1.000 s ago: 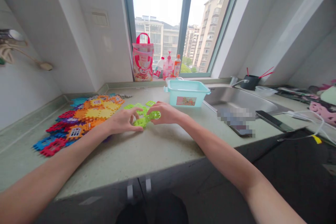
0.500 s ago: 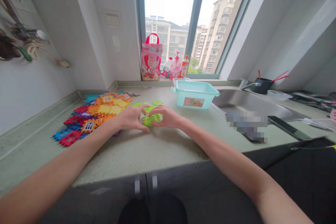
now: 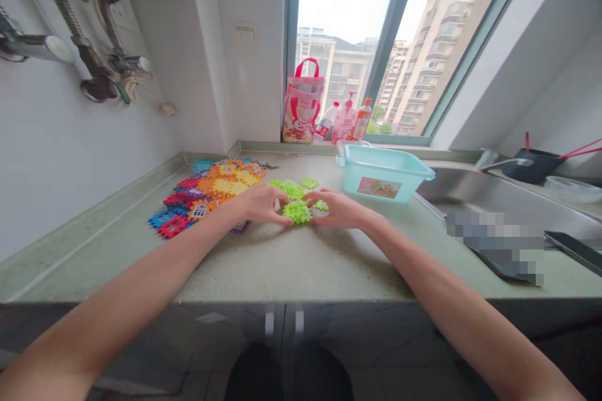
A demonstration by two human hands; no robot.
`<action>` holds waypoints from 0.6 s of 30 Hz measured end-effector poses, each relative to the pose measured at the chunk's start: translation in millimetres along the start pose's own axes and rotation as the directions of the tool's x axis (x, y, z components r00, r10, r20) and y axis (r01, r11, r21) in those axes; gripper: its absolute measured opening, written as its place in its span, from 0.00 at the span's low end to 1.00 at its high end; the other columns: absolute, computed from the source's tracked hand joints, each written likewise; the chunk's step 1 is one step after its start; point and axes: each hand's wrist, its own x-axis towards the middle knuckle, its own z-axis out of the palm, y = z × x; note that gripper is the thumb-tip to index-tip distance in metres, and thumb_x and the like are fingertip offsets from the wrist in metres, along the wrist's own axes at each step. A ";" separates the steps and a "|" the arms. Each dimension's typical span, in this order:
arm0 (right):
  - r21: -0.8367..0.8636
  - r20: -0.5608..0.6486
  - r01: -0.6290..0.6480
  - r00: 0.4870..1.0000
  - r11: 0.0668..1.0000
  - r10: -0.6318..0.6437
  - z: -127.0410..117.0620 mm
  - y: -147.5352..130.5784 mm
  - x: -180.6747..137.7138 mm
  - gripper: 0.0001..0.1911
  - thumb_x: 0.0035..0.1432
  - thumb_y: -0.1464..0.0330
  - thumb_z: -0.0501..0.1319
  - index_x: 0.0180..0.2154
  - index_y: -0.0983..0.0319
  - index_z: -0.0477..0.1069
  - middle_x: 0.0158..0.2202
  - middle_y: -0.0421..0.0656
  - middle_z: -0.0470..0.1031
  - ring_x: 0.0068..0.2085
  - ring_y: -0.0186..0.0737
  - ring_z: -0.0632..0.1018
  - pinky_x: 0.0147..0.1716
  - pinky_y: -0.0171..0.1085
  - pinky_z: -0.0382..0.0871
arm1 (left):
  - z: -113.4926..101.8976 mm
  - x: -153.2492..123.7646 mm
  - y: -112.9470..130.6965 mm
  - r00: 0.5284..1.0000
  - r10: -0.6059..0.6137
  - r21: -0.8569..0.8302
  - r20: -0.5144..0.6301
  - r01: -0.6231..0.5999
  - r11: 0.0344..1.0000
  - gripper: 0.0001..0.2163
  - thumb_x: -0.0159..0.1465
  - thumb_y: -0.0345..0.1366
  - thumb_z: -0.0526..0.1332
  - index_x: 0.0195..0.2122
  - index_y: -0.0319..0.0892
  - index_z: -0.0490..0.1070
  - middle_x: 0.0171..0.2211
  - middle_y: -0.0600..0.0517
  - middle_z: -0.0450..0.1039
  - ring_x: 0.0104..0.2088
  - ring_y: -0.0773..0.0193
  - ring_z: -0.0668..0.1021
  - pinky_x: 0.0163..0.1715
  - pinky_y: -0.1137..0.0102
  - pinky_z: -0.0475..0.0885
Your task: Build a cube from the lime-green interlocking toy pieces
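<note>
Between my hands on the counter is a small cluster of lime-green interlocking plastic blocks [image 3: 297, 213] with toothed edges. My left hand [image 3: 263, 203] pinches its left side, thumb at the near edge. From the right, my right hand [image 3: 339, 208] grips the opposite side with thumb and fingertips. More lime-green pieces [image 3: 288, 188] lie just behind the cluster, and a loose green square frame [image 3: 309, 183] sits a little farther back. Left of my left hand spreads a heap of toothed pieces [image 3: 221, 185] in orange, yellow, red, blue and purple, partly hidden by my wrist.
A turquoise plastic basin [image 3: 388, 169] stands behind and right of my hands, beside the steel sink [image 3: 470, 185]. A dark phone [image 3: 576, 250] lies by the sink, near a blurred-out object. A red-handled bag [image 3: 303, 106] and several bottles [image 3: 345, 122] line the windowsill.
My view has swung left, so everything appears farther right. My hands have closed in on both sides of the green cluster, which is now more plainly visible between them.
</note>
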 end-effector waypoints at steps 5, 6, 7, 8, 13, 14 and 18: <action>0.038 -0.081 0.033 0.996 0.999 -0.030 2.9 -5.6 4.1 0.20 0.56 0.71 0.72 0.51 0.60 0.78 0.49 0.46 0.84 0.49 0.46 0.83 0.54 0.45 0.74 | -2.5 -1.4 -6.3 0.999 -0.035 -0.030 0.008 0.035 0.999 0.22 0.59 0.57 0.71 0.44 0.47 0.85 0.33 0.52 0.83 0.31 0.61 0.81 0.32 0.70 0.68; 0.043 -0.089 0.031 0.996 0.999 -0.027 3.3 -7.1 5.0 0.17 0.56 0.71 0.72 0.49 0.60 0.79 0.48 0.46 0.84 0.48 0.45 0.83 0.54 0.44 0.74 | -2.5 -1.5 -7.5 1.000 -0.026 -0.042 0.016 0.027 0.999 0.21 0.59 0.57 0.71 0.43 0.47 0.85 0.32 0.52 0.83 0.31 0.61 0.81 0.32 0.70 0.68; 0.045 -0.090 0.028 0.996 0.999 -0.023 3.5 -8.5 5.9 0.15 0.57 0.71 0.72 0.47 0.60 0.79 0.47 0.45 0.84 0.47 0.44 0.83 0.53 0.43 0.74 | -2.5 -1.5 -8.4 1.000 -0.013 -0.054 0.020 0.014 0.998 0.20 0.59 0.56 0.71 0.42 0.47 0.85 0.32 0.52 0.83 0.31 0.61 0.81 0.32 0.70 0.68; 0.043 -0.084 0.023 0.996 0.999 -0.019 3.6 -9.6 6.6 0.13 0.57 0.71 0.72 0.45 0.60 0.80 0.45 0.44 0.84 0.46 0.43 0.83 0.52 0.43 0.74 | -2.5 -1.5 -9.0 1.000 0.000 -0.065 0.024 0.001 0.998 0.19 0.59 0.56 0.71 0.42 0.47 0.85 0.32 0.53 0.82 0.31 0.62 0.81 0.32 0.70 0.68; 0.007 -0.051 0.032 0.998 0.999 -0.031 1.8 -11.9 7.7 0.08 0.60 0.67 0.73 0.42 0.59 0.81 0.41 0.43 0.84 0.44 0.43 0.82 0.49 0.41 0.72 | -2.8 -1.6 -10.2 0.999 0.015 -0.055 0.044 -0.013 0.998 0.17 0.59 0.54 0.71 0.38 0.46 0.85 0.31 0.52 0.82 0.30 0.62 0.81 0.30 0.71 0.67; 0.004 -0.050 0.041 0.998 0.999 -0.041 1.2 -12.1 7.5 0.08 0.60 0.66 0.73 0.42 0.59 0.81 0.41 0.43 0.84 0.44 0.44 0.81 0.49 0.42 0.72 | -2.9 -1.8 -10.3 0.999 0.021 -0.038 0.040 -0.019 0.999 0.16 0.58 0.53 0.71 0.37 0.46 0.85 0.31 0.52 0.82 0.30 0.62 0.81 0.30 0.71 0.67; 0.017 -0.035 0.064 0.997 0.998 -0.064 0.5 -12.1 5.8 0.12 0.61 0.65 0.73 0.46 0.59 0.81 0.44 0.44 0.84 0.46 0.45 0.81 0.50 0.41 0.72 | -3.8 -2.6 -10.5 1.000 0.029 0.049 -0.007 -0.028 0.998 0.13 0.57 0.49 0.70 0.36 0.46 0.84 0.31 0.53 0.83 0.31 0.61 0.81 0.31 0.70 0.67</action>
